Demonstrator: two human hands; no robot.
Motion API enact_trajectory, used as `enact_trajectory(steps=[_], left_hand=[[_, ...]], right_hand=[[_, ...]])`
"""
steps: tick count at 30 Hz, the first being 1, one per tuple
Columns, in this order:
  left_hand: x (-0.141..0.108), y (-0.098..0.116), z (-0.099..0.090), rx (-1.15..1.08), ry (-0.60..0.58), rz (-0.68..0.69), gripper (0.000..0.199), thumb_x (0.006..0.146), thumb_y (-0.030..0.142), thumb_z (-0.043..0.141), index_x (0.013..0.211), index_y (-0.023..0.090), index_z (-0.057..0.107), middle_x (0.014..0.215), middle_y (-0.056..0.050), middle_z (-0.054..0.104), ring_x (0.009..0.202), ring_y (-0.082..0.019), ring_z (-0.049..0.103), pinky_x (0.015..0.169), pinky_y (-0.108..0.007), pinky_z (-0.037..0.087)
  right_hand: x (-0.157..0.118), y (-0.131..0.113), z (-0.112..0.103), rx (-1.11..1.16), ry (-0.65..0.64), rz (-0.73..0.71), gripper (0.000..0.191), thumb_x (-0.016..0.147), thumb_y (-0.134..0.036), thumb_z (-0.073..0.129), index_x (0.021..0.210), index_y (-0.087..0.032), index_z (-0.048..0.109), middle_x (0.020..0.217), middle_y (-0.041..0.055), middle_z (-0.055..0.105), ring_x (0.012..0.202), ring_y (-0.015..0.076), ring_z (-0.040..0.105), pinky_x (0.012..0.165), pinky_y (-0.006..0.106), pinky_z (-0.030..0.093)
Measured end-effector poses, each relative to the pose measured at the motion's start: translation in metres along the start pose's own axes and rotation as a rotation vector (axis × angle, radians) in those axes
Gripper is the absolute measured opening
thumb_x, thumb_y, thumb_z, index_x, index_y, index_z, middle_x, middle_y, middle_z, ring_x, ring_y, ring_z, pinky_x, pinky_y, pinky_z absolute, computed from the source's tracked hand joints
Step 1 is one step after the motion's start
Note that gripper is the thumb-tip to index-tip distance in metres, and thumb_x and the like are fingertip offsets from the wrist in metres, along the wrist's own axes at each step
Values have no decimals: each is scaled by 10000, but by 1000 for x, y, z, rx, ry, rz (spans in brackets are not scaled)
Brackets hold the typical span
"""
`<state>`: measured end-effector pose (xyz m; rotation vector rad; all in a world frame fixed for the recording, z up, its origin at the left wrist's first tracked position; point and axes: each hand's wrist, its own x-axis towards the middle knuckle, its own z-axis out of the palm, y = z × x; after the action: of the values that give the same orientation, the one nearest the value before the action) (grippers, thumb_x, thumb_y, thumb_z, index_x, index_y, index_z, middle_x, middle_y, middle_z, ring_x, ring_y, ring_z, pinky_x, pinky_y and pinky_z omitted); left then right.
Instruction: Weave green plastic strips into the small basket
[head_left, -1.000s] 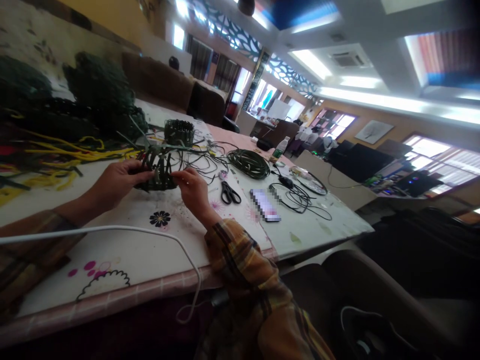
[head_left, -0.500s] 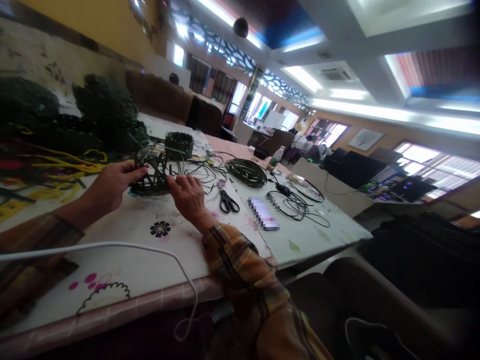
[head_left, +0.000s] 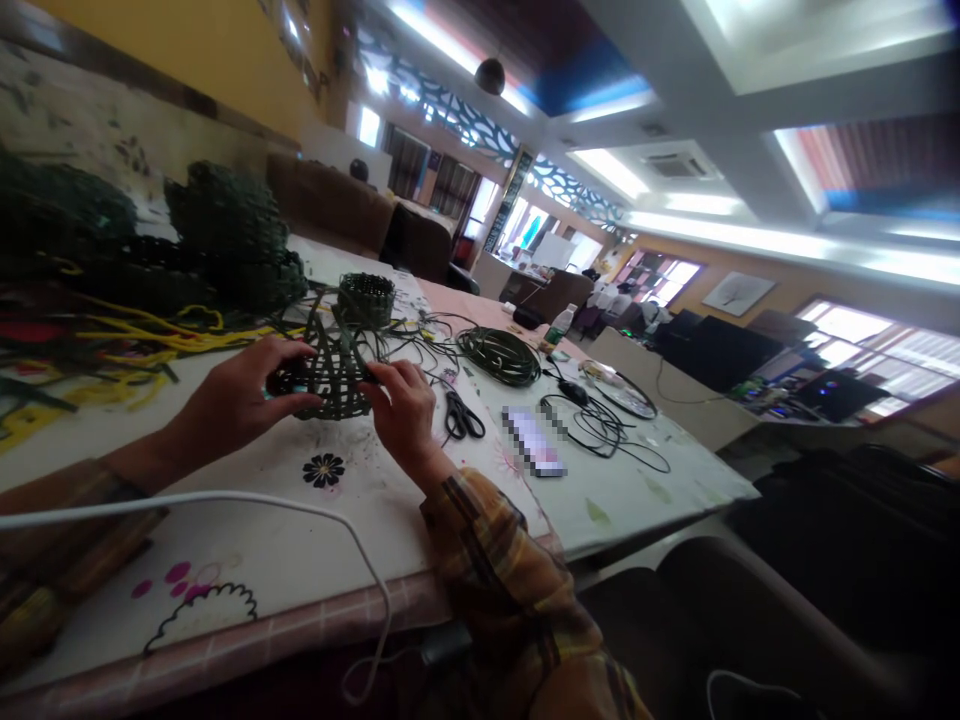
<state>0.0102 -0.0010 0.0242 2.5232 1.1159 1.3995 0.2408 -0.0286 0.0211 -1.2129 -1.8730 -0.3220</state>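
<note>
A dark green woven basket (head_left: 337,378) with loose strips sticking out of its top is held just above the white floral tablecloth (head_left: 277,555). My left hand (head_left: 244,400) grips its left side, thumb and fingers curved round the wall. At its right side my right hand (head_left: 405,410) is closed, with fingertips pinched on the basket's edge or a strip. Behind it stands a second small woven basket (head_left: 366,300). Black-handled scissors (head_left: 463,415) lie right of my right hand.
Dark green woven pieces (head_left: 225,220) and yellow strips (head_left: 157,335) cover the left side. Farther right are a green coil (head_left: 499,355), a phone (head_left: 534,440), a black cable (head_left: 600,425) and a bottle (head_left: 561,325). A white cable (head_left: 225,497) crosses the foreground.
The basket has been tilted and turned, so its woven side now shows more. My left hand has opened wider around its wall. Both hands appear slightly lower and farther right, as the view shifted.
</note>
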Motion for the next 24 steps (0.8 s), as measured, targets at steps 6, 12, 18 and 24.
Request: enact_trajectory(steps=[6,12,18,24], left_hand=[[-2,-6,-2,-6,-62,-87,508,788,625,627,1103,226,622,1030,-58,692,856,-233,637,833,-338,484],[-5,-17,5,-68,-151,-164,588,730,634,657,1144,220,600,958,-51,700,806,-220,639,767,-311,480],[0,-5,-5,-210,-101,-175,608,715,599,725,1207,250,648,1106,-64,707,894,-225,651,905,-339,509],[3,8,-13,-357,-149,-333,579,621,576,780,1093,252,691,1034,-65,715,863,-252,664,825,-376,546]], right_hand=[[-2,-2,-5,68,-173,22,345,981,-395,583,1287,-249,646,998,28,700,893,137,635,802,230,456],[3,3,-2,61,-266,75,427,935,-413,658,1353,-330,636,909,-4,693,787,122,626,686,210,424],[8,2,-15,162,-221,67,384,916,-429,679,1281,-309,691,922,-8,669,824,111,615,768,214,457],[11,-5,-33,41,-133,-105,392,858,-499,726,1152,-241,754,1045,59,683,982,204,558,935,351,448]])
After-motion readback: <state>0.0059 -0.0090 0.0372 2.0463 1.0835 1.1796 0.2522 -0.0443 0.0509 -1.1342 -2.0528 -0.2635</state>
